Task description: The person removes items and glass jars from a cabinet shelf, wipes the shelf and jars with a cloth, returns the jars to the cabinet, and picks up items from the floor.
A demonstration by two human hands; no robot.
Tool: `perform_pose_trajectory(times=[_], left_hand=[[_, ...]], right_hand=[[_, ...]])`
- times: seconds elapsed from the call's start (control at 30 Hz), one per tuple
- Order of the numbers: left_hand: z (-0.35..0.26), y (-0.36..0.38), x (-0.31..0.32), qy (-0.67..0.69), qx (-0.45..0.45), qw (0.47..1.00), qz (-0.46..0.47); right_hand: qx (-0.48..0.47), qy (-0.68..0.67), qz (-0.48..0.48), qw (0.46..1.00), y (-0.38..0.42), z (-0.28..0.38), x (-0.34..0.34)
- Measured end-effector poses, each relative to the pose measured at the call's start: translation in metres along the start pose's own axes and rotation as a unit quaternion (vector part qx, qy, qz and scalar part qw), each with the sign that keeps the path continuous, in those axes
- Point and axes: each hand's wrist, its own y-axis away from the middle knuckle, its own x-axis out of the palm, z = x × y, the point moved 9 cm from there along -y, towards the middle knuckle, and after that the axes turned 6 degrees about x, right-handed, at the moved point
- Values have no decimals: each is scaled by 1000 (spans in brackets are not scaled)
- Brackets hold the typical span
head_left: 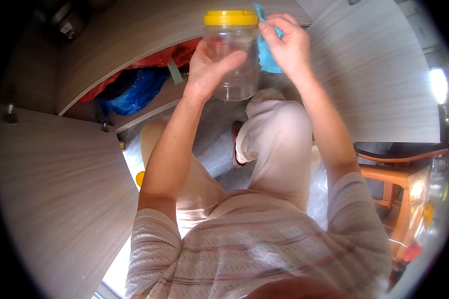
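Note:
A clear plastic jar (242, 74) with a yellow screw lid (231, 18) is held upright at the top centre. My left hand (210, 67) is wrapped round the jar's left side, its thumb across the front. On the jar's right side my right hand (288, 44) pinches a light blue cloth (267, 56) between thumb and fingers, beside the lid and the jar wall. The jar looks empty.
An open cabinet ahead holds a red bag (177, 54) and a blue plastic bag (138, 92). Cabinet doors (60, 184) stand open to the left and right (374, 74). A wooden chair (391, 177) is at the right. My bent knees are below the jar.

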Motion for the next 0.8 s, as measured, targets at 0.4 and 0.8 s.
perform_pose_trajectory(times=[0.4,0.8], left_hand=[[22,-1,-9,-81,7,996,-35],[14,9,8,51,-54,996,52]], right_hand=[[-118,-29,-75,990,17,33,1],[-10,-157,-119,980,12,-1,-12]])
